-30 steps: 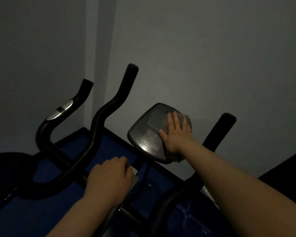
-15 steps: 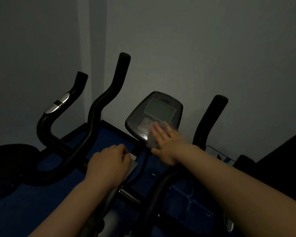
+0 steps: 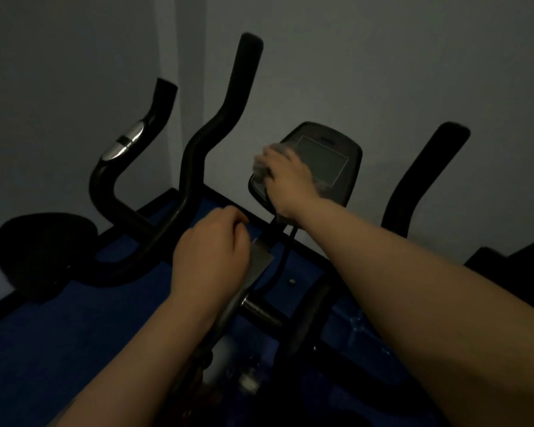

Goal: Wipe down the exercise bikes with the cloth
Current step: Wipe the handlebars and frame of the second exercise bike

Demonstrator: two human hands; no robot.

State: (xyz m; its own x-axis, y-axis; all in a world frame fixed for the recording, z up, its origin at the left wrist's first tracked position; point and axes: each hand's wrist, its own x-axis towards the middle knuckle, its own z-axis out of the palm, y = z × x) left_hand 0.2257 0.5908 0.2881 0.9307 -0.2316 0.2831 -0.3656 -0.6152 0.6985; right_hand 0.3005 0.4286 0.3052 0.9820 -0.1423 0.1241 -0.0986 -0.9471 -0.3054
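A black exercise bike stands in front of me in dim light. Its console (image 3: 327,158) with a grey screen tilts toward me at the centre right. My right hand (image 3: 287,180) presses a pale cloth (image 3: 261,166) against the console's left edge, covering the lower left of the panel. My left hand (image 3: 211,254) is closed around the bike's centre stem (image 3: 259,263) just below the handlebar junction. Curved black handlebars rise to the left (image 3: 225,112) and to the right (image 3: 420,180).
A second bike's handlebar (image 3: 127,140) with a silver sensor band stands farther left, beside a black saddle (image 3: 40,251). Blue floor matting (image 3: 59,340) lies below. Grey walls meet in a corner close behind the bikes. A dark block (image 3: 518,269) sits at the right.
My right hand with the cloth swept from the console's right side down to its lower edge, then up onto its left edge. My left hand kept its grip on the stem.
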